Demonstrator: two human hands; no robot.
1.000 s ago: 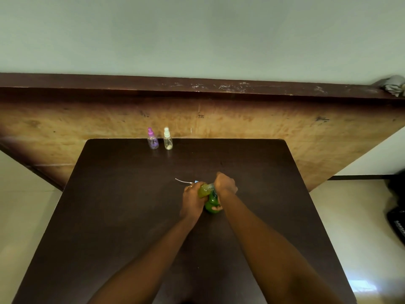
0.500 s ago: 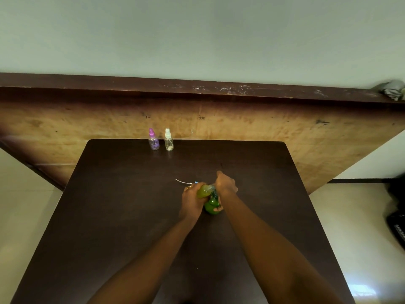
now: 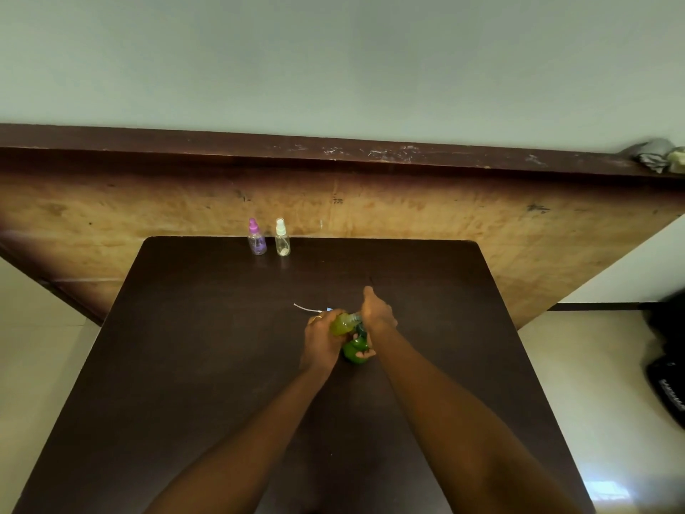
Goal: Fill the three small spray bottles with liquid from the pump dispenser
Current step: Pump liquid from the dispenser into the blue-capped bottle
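At the middle of the dark table (image 3: 185,365) stands the green pump dispenser (image 3: 355,351). My right hand (image 3: 376,315) is over its top, fingers curled around the pump head and thumb under the body. My left hand (image 3: 321,337) grips a small spray bottle (image 3: 343,323) holding yellow-green liquid, tilted with its open neck at the pump's spout. That bottle's spray cap with its thin white tube (image 3: 305,309) lies on the table just beyond my left hand. Two more small spray bottles stand at the far edge: one with a purple cap (image 3: 256,238), one with a white cap (image 3: 282,239).
A wooden board (image 3: 444,217) leans behind the table, topped by a dark ledge with a grey cloth (image 3: 654,154) at its right end. A black object (image 3: 669,380) sits on the tiled floor at the right.
Both hands stay on the dispenser and the small bottle at the same spot. No clear movement shows.
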